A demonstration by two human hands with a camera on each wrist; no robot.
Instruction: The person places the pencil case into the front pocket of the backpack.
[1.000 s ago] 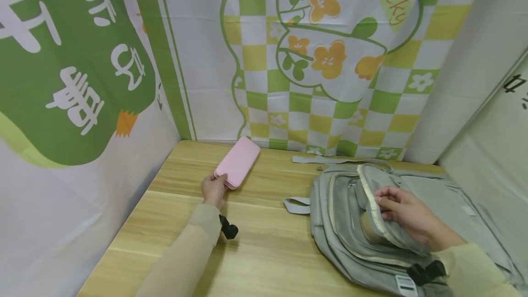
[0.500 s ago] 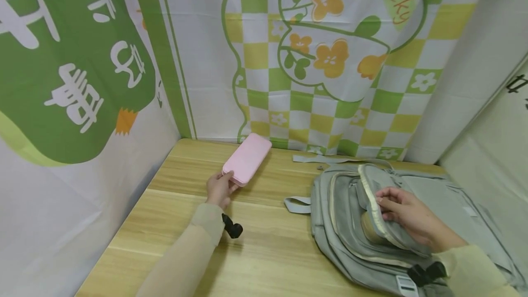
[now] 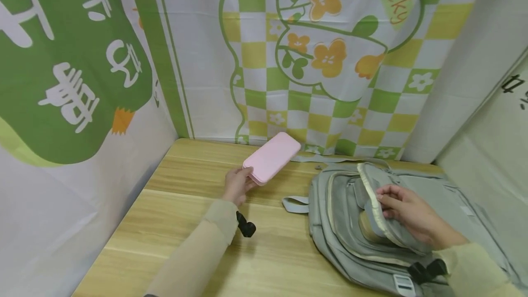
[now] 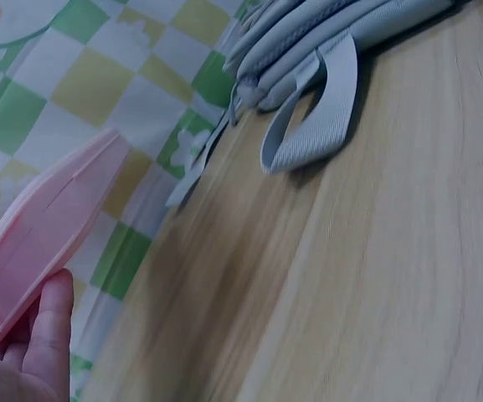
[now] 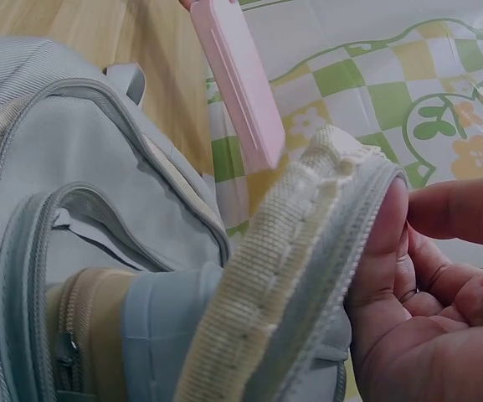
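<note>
My left hand (image 3: 238,185) grips a pink case (image 3: 272,157), long and flat with rounded corners, by its near end. The case is raised over the back of the table, its far end tilted up in the left wrist view. A grey backpack (image 3: 330,223) lies on its back at the right with its front pocket unzipped. With thumb and fingertips, my right hand (image 3: 406,212) pinches the cream-trimmed edge of the pocket flap (image 5: 266,276) and holds it up. Inside the pocket sit a tan zippered item (image 5: 99,335) and a blue-grey item (image 5: 170,327), partly hidden by the flap.
The wooden table (image 3: 165,223) meets a checked curtain (image 3: 297,100) at the back and a white cloth wall at the left. A loop strap (image 3: 296,205) sticks out from the backpack toward the left. A loose grey strap (image 3: 307,159) lies along the back edge.
My left hand has lifted the pink case from the table and carried it to the right, toward the backpack. The right hand keeps its hold on the flap.
</note>
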